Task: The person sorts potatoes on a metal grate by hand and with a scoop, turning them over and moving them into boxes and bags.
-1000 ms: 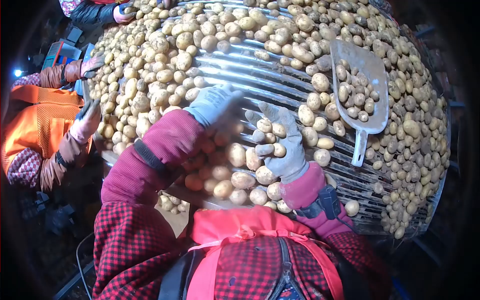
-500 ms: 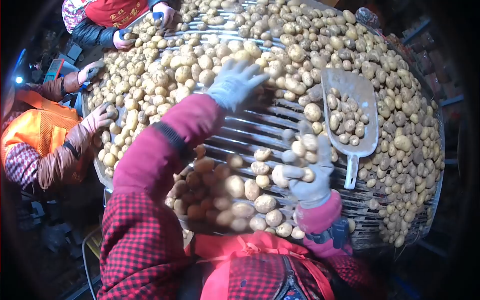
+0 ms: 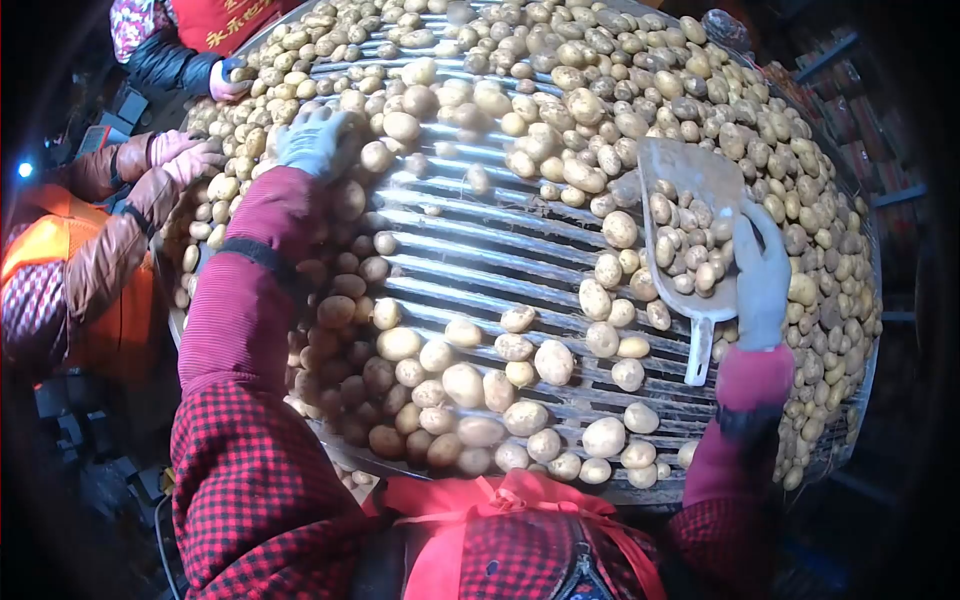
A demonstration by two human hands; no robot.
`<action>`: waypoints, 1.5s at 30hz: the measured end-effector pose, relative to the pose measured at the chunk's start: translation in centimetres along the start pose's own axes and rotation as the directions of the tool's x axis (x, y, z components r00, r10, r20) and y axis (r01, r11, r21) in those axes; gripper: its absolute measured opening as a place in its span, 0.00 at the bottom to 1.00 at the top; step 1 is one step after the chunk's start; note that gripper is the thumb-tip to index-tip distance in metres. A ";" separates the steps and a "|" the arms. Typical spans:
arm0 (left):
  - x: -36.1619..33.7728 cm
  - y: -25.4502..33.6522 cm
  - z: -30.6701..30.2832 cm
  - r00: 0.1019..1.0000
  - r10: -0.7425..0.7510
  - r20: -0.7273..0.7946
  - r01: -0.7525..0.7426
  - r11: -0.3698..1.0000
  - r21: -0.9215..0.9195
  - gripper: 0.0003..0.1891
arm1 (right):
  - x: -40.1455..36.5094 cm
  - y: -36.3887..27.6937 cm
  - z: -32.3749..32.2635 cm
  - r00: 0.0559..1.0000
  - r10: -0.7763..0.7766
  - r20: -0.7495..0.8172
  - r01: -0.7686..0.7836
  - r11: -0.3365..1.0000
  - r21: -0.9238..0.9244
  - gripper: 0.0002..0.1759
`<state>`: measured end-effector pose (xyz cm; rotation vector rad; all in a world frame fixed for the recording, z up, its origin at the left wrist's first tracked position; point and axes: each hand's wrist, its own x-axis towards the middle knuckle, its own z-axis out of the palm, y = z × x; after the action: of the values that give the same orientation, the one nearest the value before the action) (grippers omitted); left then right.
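Two gloved hands, one scoop and potatoes past counting on one slatted sorting table.
The left hand (image 3: pixel 315 140) lies back-up on potatoes (image 3: pixel 554 362) at far left; whether its fingers grasp any cannot be told. The right hand (image 3: pixel 762 265) is at the right rim of the scoop (image 3: pixel 690 165), its grip likewise unclear. The scoop lies right of centre, one handle toward the near side, bearing a heap of small potatoes, number uncertain. Potatoes surround bare bars of the slatted sorting table (image 3: pixel 480 235). Two co-workers at left, one orange vest (image 3: pixel 45 240), one red apron (image 3: pixel 215 22), show three hands.
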<state>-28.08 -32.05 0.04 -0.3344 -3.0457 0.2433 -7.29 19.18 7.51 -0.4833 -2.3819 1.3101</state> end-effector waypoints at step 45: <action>4.0 27.8 -3.5 0.558 0.586 -0.587 -0.811 0.534 -0.237 0.32 | -14.7 0.2 12.2 0.517 0.123 0.847 -0.813 -0.241 0.531 0.28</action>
<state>-25.90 -3.87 -0.83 -1.4800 -2.2616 -0.5358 -0.30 3.56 -1.05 -0.7337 -0.5029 3.4166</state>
